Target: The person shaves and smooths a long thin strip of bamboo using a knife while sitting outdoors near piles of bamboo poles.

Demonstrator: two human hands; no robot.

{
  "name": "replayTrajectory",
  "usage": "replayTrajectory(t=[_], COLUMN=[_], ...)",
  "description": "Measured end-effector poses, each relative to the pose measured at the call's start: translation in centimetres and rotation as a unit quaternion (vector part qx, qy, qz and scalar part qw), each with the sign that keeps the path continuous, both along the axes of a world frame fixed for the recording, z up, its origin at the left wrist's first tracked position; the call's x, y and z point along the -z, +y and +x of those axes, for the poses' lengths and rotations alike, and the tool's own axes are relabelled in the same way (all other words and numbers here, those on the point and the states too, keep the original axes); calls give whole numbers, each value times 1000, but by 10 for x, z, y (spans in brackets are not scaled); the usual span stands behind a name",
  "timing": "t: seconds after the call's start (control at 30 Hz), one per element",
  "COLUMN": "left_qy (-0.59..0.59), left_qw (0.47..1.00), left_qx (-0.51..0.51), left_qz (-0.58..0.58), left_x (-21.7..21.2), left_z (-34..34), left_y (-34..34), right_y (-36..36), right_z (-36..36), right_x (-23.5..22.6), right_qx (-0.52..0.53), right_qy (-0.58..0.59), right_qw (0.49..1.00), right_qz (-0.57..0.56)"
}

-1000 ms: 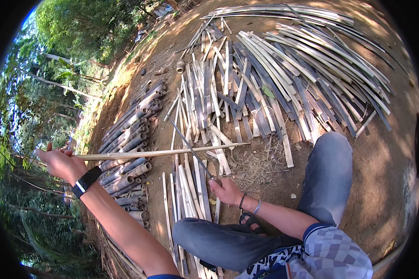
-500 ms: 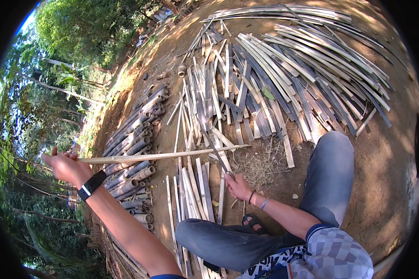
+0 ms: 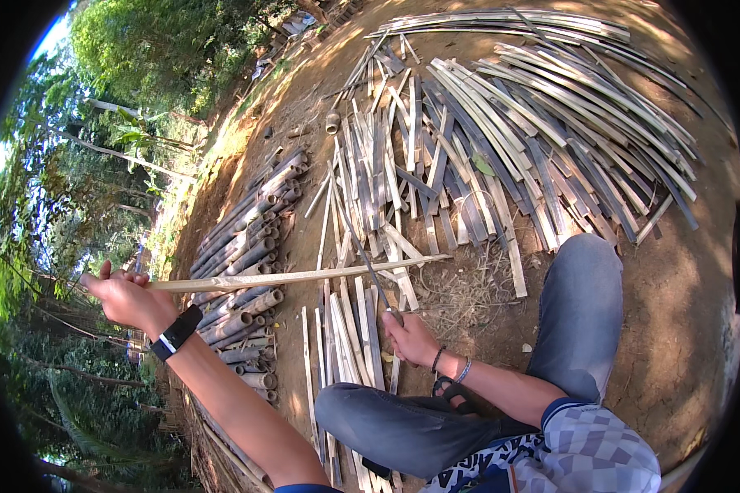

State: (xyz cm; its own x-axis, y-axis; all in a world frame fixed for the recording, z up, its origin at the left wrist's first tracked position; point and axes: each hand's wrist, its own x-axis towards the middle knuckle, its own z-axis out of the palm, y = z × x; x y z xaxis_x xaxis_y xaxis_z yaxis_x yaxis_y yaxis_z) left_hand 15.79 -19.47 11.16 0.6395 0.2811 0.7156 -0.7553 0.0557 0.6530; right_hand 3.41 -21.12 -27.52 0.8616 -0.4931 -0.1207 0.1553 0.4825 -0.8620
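Far out to the left, my left hand (image 3: 131, 300) is closed round one end of a long pale bamboo strip (image 3: 259, 280). The strip runs almost level to the right and narrows to a thin tip over the ground. My right hand (image 3: 410, 337), near the middle, grips the handle of a long thin dark-bladed knife (image 3: 372, 269). Its blade slants up and left and crosses the strip; whether the two touch I cannot tell. Below the blade, more split bamboo strips (image 3: 347, 333) lie lengthwise beside my bent left knee.
Stacked bamboo poles (image 3: 255, 246) with open ends lie at the left. A wide heap of split strips (image 3: 543, 140) fans across the ground ahead and to the right. Thin shavings (image 3: 477, 287) are scattered near my right knee (image 3: 584, 287). Trees (image 3: 148, 57) stand beyond.
My right hand and the knife have shifted slightly left along the strip. The left hand still grips the strip's end; the whole view has moved a little.
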Motion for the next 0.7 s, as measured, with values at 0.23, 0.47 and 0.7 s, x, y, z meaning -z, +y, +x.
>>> replayTrajectory(t=[0.23, 0.47, 0.7], left_qy=[-14, -23, -28], left_qw=[999, 998, 996], left_qx=[34, 52, 81], left_qz=[-20, -27, -27], left_x=[3, 4, 9], left_z=[-26, -31, -40], left_y=[1, 10, 16], right_y=[10, 9, 16], right_z=[-19, -11, -19], right_x=[-120, -43, -67], right_qx=[-30, 49, 15], right_qy=[-124, -35, -36], right_qw=[976, 984, 991], right_qz=[-176, -169, -128])
